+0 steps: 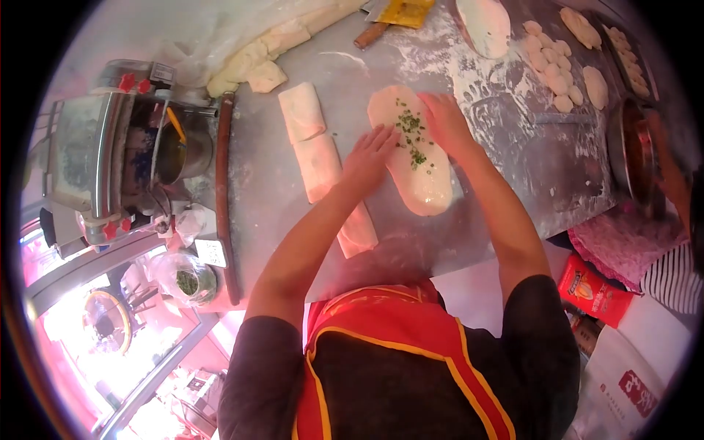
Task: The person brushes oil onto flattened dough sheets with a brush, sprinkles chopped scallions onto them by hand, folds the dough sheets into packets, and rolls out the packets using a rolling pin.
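Observation:
A flattened oval of dough (422, 192) lies on the metal worktop, with chopped green onion (412, 132) scattered in a strip down its middle. My left hand (372, 155) rests against the dough's left edge, fingers stretched out and fingertips on it. At the upper right edge of the same dough is my right hand (449, 128), its fingers extended along the rim; their undersides are hidden. Left of my hands, several folded dough pieces (317, 165) lie end to end in a slanting row, partly behind my left forearm.
A long wooden rod (224, 183) lies on the left, beside a metal pot (183, 150). Small dough balls (550, 66) and another flattened dough (485, 28) sit at the upper right. A co-worker's hand (669, 165) is by a metal bowl (628, 150). A dough slab (257, 55) lies at the back.

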Demonstrator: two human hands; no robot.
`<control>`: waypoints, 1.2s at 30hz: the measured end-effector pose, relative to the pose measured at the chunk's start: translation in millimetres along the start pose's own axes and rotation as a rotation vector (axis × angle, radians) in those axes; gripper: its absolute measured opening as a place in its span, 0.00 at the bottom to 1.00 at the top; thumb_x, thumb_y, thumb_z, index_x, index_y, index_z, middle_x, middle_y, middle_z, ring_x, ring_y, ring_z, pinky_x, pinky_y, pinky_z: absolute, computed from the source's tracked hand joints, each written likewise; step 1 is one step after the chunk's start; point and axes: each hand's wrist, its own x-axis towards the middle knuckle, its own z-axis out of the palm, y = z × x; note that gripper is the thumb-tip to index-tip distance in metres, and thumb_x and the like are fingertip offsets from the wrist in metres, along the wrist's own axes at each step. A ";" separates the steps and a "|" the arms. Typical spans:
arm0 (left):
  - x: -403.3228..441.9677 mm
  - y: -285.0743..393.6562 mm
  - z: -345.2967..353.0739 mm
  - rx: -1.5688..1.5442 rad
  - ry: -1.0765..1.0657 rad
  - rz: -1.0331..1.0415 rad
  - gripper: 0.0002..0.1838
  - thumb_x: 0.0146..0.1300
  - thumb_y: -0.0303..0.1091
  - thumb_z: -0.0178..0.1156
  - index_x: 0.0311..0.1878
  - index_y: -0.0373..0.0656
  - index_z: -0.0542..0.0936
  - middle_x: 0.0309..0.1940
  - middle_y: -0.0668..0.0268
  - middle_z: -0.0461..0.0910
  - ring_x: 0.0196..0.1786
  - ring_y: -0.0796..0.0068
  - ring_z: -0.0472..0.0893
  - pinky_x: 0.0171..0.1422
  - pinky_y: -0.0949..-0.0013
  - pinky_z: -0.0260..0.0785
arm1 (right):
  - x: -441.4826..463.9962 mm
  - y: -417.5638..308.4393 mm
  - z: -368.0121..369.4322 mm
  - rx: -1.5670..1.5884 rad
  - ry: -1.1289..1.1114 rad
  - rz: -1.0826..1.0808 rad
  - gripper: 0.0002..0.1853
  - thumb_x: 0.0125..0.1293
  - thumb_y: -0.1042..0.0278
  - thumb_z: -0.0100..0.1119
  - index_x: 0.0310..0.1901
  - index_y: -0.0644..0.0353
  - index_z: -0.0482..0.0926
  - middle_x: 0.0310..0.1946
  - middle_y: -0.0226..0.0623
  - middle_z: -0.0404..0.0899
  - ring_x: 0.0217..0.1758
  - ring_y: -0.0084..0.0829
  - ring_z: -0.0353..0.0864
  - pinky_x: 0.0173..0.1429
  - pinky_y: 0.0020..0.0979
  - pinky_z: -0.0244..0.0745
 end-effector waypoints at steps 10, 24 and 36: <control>67.9 -37.2 0.1 -0.409 0.270 -0.530 0.17 0.63 0.33 0.58 0.54 0.36 0.77 0.54 0.49 0.78 0.56 0.52 0.77 0.58 0.60 0.71 | 86.6 15.6 34.7 0.035 -0.340 0.094 0.12 0.55 0.79 0.55 0.41 0.57 0.80 0.44 0.45 0.79 0.52 0.48 0.75 0.57 0.41 0.71; 10.9 -8.7 -9.9 -0.020 0.084 0.081 0.13 0.55 0.27 0.61 0.45 0.45 0.80 0.46 0.61 0.79 0.51 0.57 0.78 0.55 0.60 0.72 | -30.6 11.2 -18.6 0.045 -0.228 -0.358 0.11 0.57 0.78 0.57 0.43 0.60 0.80 0.46 0.40 0.80 0.54 0.44 0.76 0.59 0.38 0.72; 60.5 -12.5 -14.0 -0.124 -0.211 -0.347 0.13 0.55 0.29 0.63 0.45 0.44 0.79 0.44 0.57 0.78 0.50 0.51 0.76 0.54 0.55 0.70 | 29.4 7.5 -15.4 -0.130 -0.540 -0.049 0.17 0.51 0.75 0.63 0.46 0.59 0.77 0.45 0.40 0.76 0.54 0.46 0.71 0.59 0.40 0.70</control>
